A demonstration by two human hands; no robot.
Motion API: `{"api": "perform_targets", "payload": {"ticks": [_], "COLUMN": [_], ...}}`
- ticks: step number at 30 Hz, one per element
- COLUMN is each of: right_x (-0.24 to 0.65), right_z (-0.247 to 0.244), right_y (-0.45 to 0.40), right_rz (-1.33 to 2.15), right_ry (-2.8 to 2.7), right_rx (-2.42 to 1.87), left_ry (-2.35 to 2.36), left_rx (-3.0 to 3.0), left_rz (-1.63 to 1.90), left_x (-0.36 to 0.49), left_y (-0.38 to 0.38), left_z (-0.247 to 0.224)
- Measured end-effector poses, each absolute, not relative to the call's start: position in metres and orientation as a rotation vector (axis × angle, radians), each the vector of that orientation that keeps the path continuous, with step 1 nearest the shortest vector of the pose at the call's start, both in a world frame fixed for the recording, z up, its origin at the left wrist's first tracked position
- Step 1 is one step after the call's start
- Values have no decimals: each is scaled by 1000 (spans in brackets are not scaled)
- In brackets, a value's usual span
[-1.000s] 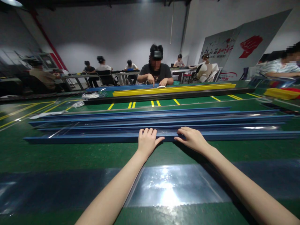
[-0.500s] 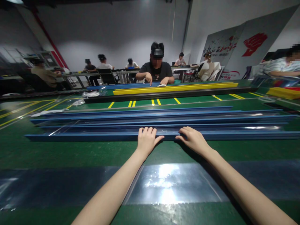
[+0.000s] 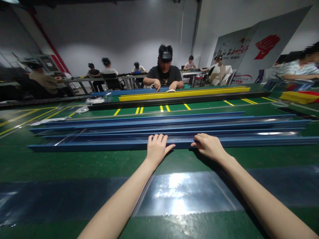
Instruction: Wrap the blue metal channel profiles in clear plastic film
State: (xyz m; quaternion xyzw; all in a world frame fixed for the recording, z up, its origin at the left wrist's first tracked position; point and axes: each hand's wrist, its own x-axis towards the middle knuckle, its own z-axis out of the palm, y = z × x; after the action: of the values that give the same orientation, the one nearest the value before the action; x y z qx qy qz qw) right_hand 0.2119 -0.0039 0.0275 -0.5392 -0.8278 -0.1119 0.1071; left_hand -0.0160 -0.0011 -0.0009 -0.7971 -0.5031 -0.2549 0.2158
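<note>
Green tabletop [image 3: 87, 169] bears a blue channel strip [image 3: 87, 146]; the left hand [image 3: 157, 147] rests loosely spread over its near edge, the right hand [image 3: 208, 145] pinches that edge.

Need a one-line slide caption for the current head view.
Left hand and right hand at the nearest blue strip, with clear film lying on the green table.

Grey wall [image 3: 119, 33] beyond black chair [image 3: 111, 81]
</note>
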Motion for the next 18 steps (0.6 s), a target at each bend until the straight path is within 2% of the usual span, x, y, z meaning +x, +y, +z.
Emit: {"api": "perform_targets", "payload": {"ticks": [5, 18], "right_x": [228, 229], "right_z": [26, 15], "right_y": [-6, -7], "right_rz": [-365, -378], "right_ry": [-2370, -2434], "right_rx": [-1661, -1521], "left_ry": [-1385, -1377], "left_rx": [-2238, -2257], "left_rz": [-661, -631], "left_x": [-14, -13], "left_y": [-3, -3], "left_z": [0, 0]}}
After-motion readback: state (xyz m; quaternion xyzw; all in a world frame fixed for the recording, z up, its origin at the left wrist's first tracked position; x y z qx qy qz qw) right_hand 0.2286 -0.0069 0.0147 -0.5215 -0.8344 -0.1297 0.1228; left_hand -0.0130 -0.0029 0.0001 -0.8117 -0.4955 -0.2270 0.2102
